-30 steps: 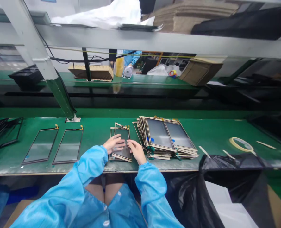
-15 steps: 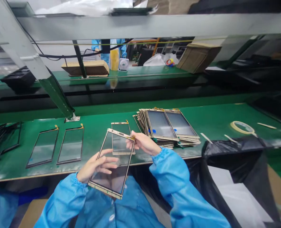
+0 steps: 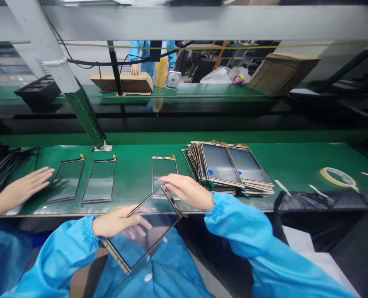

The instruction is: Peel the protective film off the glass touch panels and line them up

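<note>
My left hand [image 3: 122, 223] holds a clear framed glass panel [image 3: 154, 234] by its left edge, fingers behind the glass. The panel is tilted above my lap, in front of the bench edge. At its upper corner is my right hand [image 3: 187, 190], fingers closed on the frame. Behind my right hand another framed panel [image 3: 163, 167] lies on the green bench [image 3: 134, 178]. Right of it rises a stack of framed panels [image 3: 221, 165]. Two dark-edged panels, one at the left [image 3: 67, 180] and one beside it [image 3: 100, 180], lie flat on the bench.
A co-worker's hand [image 3: 31, 184] reaches over the bench at the left, near a pile of black frames [image 3: 0, 165]. A green post [image 3: 84, 114] stands behind. At the right are a tape roll [image 3: 337, 177] and a black bag [image 3: 320, 219] with white sheets.
The held panel has turned and dropped lower, its top edge now facing right. A co-worker's hand has come in at the left. The view has shifted slightly.
</note>
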Demonstrator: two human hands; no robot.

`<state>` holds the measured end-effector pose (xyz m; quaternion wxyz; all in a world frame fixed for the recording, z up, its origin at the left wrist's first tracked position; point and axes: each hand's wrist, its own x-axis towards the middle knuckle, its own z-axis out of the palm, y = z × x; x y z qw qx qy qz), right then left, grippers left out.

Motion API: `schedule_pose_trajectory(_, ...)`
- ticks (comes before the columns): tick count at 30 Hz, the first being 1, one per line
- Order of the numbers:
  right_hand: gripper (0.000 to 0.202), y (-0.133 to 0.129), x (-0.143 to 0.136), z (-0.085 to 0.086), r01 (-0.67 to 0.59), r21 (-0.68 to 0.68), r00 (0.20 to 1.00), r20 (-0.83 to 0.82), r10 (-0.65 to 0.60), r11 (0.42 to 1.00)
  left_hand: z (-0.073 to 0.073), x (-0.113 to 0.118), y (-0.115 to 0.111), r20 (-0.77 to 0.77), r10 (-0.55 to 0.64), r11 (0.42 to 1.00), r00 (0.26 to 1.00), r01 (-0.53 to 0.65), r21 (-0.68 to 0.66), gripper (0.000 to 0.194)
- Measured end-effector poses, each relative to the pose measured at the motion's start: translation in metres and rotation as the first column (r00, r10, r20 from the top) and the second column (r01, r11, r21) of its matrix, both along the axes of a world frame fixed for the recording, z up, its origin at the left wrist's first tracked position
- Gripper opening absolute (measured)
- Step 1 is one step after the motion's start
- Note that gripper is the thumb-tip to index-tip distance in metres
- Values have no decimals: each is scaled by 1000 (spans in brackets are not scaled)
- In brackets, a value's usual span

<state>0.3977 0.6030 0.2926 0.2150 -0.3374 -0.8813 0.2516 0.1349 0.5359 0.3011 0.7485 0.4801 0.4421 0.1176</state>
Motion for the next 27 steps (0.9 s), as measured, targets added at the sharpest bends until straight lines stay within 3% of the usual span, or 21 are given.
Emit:
schedule_pose_trajectory(4, 20, 6, -11, 28, -246, 85, 893, 407, 191, 966, 2, 1, -1, -14, 28, 999, 1000, -28, -23, 33)
schedule_pose_trajectory(7, 15, 2, -14, 38, -334, 119, 759, 622, 192, 935, 1, 1, 3, 34, -20, 994, 999, 23, -104, 31)
schedule_pose_trajectory(10, 15, -5, -15, 37, -412, 211, 668, 732, 136, 886, 3, 1, 9, 102, -112, 973, 988, 130, -193, 31)
schedule_pose_trajectory(12, 17, -7, -13, 31, -452, 290, 667, 738, 104, 843, 5, 1, 14, 136, -131, 962, 982, 159, -224, 29)
schedule_pose_trajectory(15, 20, -5, -6, 17, -441, 466, 757, 653, 39, 767, 4, 2, 21, 179, -111, 952, 978, 156, -262, 28)
schedule_pose_trajectory(19, 29, -5, 14, 7, -277, 670, 919, 395, -14, 689, -6, 2, 28, 206, -43, 949, 978, 105, -299, 41)
schedule_pose_trajectory(23, 22, -31, 52, 8, -34, 667, 992, 116, -58, 745, -17, 3, 36, 182, 162, 961, 970, -112, -254, 45)
schedule_pose_trajectory(25, 18, -57, 78, 6, 196, 579, 973, -12, -231, 791, -23, 7, 43, 180, 286, 937, 941, -235, -257, 45)
schedule_pose_trajectory(26, 16, -73, 92, 3, 362, 503, 922, -68, -381, 785, -26, 9, 47, 187, 343, 920, 920, -289, -266, 45)
schedule_pose_trajectory(27, 15, -89, 108, -2, 550, 405, 823, -115, -556, 730, -29, 11, 51, 200, 397, 901, 896, -338, -273, 46)
